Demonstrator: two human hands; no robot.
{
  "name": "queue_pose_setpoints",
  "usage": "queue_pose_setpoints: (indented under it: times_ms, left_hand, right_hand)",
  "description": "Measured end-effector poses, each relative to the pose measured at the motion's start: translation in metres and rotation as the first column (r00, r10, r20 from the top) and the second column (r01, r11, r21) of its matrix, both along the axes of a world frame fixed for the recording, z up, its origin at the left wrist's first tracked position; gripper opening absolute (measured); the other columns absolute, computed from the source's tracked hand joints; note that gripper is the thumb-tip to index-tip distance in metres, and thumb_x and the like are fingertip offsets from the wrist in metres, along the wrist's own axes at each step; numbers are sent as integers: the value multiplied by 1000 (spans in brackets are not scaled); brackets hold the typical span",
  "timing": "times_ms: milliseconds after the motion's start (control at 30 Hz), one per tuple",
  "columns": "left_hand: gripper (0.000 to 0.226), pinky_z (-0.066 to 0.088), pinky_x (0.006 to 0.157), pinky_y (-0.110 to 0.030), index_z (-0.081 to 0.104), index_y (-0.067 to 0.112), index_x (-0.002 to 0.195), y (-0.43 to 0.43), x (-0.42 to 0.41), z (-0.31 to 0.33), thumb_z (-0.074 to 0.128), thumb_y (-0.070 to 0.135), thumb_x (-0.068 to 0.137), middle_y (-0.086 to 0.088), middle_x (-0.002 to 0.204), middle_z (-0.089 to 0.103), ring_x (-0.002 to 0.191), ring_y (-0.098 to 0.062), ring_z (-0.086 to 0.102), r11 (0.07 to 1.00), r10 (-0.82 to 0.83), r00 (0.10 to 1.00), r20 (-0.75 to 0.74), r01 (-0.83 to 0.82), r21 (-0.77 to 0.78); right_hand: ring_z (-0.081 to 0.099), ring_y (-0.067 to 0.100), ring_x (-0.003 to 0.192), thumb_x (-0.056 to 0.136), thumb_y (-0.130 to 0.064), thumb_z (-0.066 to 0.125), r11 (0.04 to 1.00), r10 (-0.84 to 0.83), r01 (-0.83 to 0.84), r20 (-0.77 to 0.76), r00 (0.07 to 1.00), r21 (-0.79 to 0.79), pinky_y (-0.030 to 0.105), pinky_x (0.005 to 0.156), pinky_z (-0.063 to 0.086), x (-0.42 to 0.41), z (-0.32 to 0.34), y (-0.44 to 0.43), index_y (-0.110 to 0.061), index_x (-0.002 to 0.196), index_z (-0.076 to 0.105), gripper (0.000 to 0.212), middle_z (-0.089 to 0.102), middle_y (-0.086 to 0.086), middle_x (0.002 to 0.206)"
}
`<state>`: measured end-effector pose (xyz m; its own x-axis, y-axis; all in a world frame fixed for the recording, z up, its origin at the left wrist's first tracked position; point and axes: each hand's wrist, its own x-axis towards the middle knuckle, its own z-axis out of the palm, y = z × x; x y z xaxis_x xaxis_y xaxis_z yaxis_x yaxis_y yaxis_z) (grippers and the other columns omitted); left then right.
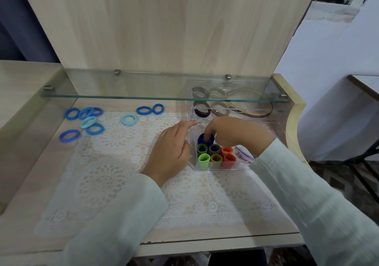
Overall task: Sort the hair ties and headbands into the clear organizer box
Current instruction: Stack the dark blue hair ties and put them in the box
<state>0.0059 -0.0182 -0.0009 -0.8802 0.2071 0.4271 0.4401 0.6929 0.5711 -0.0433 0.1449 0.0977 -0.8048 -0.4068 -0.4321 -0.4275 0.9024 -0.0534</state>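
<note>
A clear organizer box stands at the right of the desk. Its near part holds upright stacks of green, dark, olive and orange hair ties. My right hand reaches into the box and its fingers pinch a dark blue tie stack. My left hand rests against the box's left wall, index finger stretched toward its rim. Several loose blue ties lie at the far left, two more lie further right, and a light blue tie sits between them. Black ties and headbands fill the box's far part.
A glass shelf spans the desk above the box's far end. A white lace mat covers the middle of the wooden desk. Pink and lilac bands lie in the box's right side. A wooden panel rises behind.
</note>
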Motion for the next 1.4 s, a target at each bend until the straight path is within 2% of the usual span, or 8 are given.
queue_pose_setpoints:
  times_ms: [133, 433, 667, 833, 967, 1100, 1233, 1400]
  left_hand:
    - [57, 32, 112, -33, 44, 22, 140, 0, -1, -2, 37, 8, 86, 2, 141, 52, 134, -14, 42, 1000, 2, 1000, 3, -2, -13]
    - [57, 34, 113, -41, 45, 21, 140, -1, -1, -3, 36, 10, 84, 3, 142, 50, 136, -16, 41, 1000, 4, 1000, 27, -3, -16]
    - [57, 34, 113, -40, 46, 19, 139, -2, -1, -2, 35, 12, 84, 2, 142, 51, 136, -17, 42, 1000, -1, 1000, 29, 1, -18]
    - [55, 33, 113, -34, 48, 19, 137, -2, -1, -2, 36, 13, 84, 3, 140, 52, 132, -13, 43, 1000, 1, 1000, 17, -1, -24]
    - [54, 29, 111, -29, 55, 19, 131, -2, 0, -1, 29, 21, 83, 4, 138, 54, 132, -10, 41, 999, -24, 1000, -11, 24, -39]
    - [51, 23, 111, -25, 56, 20, 130, -3, 0, -2, 34, 17, 84, 4, 140, 53, 134, -11, 39, 998, -23, 1000, -1, 23, -52]
    - [52, 22, 111, -24, 56, 21, 129, -2, 0, -2, 31, 20, 84, 5, 140, 53, 135, -10, 38, 998, -16, 1000, 9, 17, -52]
    - [51, 25, 113, -30, 55, 21, 130, -2, 0, -2, 33, 16, 84, 6, 141, 52, 136, -11, 37, 998, -15, 1000, 25, 16, -58]
  right_hand:
    - [53, 23, 114, 90, 3, 44, 998, -55, 55, 57, 997, 0, 30, 91, 45, 3, 2, -6, -25, 126, 62, 48, 56, 3, 131]
    - [54, 25, 115, 94, -3, 44, 986, -162, 164, 59, 985, -30, 37, 99, 47, 6, 1, -17, -24, 124, 64, 42, 56, 3, 132]
    - [54, 25, 114, 92, 1, 41, 978, -198, 201, 75, 977, -49, 32, 95, 47, 10, 2, -17, -25, 127, 62, 48, 56, 4, 133]
    - [56, 20, 112, 85, 5, 42, 924, -290, 293, 48, 956, -247, 32, 91, 49, 11, 2, -3, -27, 108, 70, 48, 59, 3, 129]
    - [59, 19, 105, 83, 3, 44, 849, -410, 369, -30, 912, -379, 39, 92, 52, 13, -4, 6, -36, 84, 62, 43, 63, 2, 118]
    - [62, 18, 101, 86, -6, 50, 851, -450, 399, -81, 889, -342, 42, 90, 54, 11, -12, 8, -39, 80, 64, 37, 67, -2, 115]
    - [62, 18, 96, 90, -9, 50, 859, -462, 419, -93, 882, -293, 40, 87, 55, 11, -16, 6, -32, 96, 72, 33, 68, -2, 110]
    - [62, 19, 95, 90, -11, 50, 867, -461, 423, -104, 881, -265, 40, 87, 55, 10, -14, 5, -31, 98, 72, 31, 67, 0, 113]
